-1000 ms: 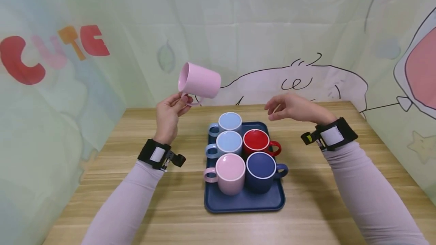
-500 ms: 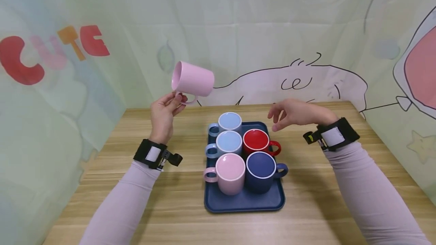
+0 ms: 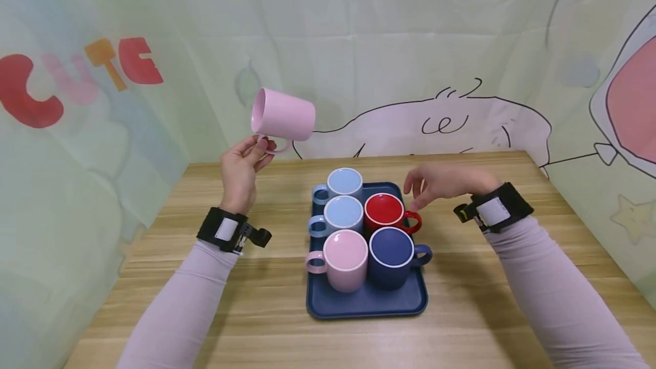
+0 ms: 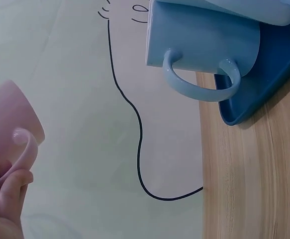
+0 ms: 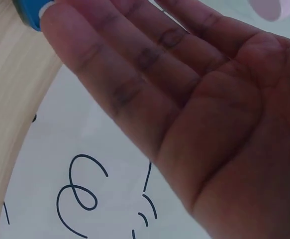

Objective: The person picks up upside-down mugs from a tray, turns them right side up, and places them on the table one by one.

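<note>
My left hand (image 3: 240, 174) pinches the handle of a pink mug (image 3: 285, 116) and holds it in the air beyond the tray. The mug lies tipped on its side, mouth facing left. My right hand (image 3: 442, 181) holds nothing; its loosely bent fingers hang right by the handle of a red mug (image 3: 384, 210). That mug stands on a dark blue tray (image 3: 366, 307) among two light blue mugs, one farther back (image 3: 345, 182) and one nearer (image 3: 344, 213), a second pink mug (image 3: 346, 261) and a navy mug (image 3: 391, 258). All these stand upside down, white-ringed bases on top.
The tray lies on a wooden table (image 3: 205, 300). Behind the table hangs a printed cloth (image 3: 328, 44) with drawings. On the tray, left-column mug handles point left, while the red and navy handles point right, past the tray's edge.
My left hand has carried the pink mug left and slightly up. My right hand has come down toward the red mug's handle. The mugs on the tray stay in place.
</note>
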The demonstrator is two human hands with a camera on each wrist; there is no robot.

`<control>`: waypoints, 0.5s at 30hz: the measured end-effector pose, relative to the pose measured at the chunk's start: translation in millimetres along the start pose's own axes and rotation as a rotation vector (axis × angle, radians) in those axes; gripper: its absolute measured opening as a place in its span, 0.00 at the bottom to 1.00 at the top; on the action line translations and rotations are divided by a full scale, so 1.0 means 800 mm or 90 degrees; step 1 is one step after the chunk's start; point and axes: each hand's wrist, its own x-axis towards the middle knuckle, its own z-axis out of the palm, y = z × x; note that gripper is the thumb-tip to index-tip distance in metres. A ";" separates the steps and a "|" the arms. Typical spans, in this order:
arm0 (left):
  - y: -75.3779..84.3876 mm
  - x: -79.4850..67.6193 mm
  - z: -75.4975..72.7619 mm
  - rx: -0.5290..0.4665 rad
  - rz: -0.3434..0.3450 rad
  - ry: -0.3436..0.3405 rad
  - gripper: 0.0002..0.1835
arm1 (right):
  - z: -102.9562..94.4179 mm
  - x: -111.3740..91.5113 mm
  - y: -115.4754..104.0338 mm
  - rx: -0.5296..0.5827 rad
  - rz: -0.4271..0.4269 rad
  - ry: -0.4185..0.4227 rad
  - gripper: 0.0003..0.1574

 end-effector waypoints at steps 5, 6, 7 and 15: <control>0.001 0.002 -0.004 -0.004 -0.001 0.012 0.18 | 0.007 0.004 0.000 -0.009 -0.002 -0.022 0.26; 0.000 0.002 -0.005 -0.005 -0.002 0.015 0.18 | 0.008 0.005 -0.001 -0.013 -0.005 -0.023 0.26; 0.000 0.003 -0.006 -0.004 -0.001 0.016 0.18 | 0.009 0.005 -0.002 -0.020 -0.005 -0.024 0.25; -0.005 0.003 -0.014 -0.014 0.010 0.034 0.14 | 0.026 0.013 0.001 -0.039 -0.012 -0.033 0.18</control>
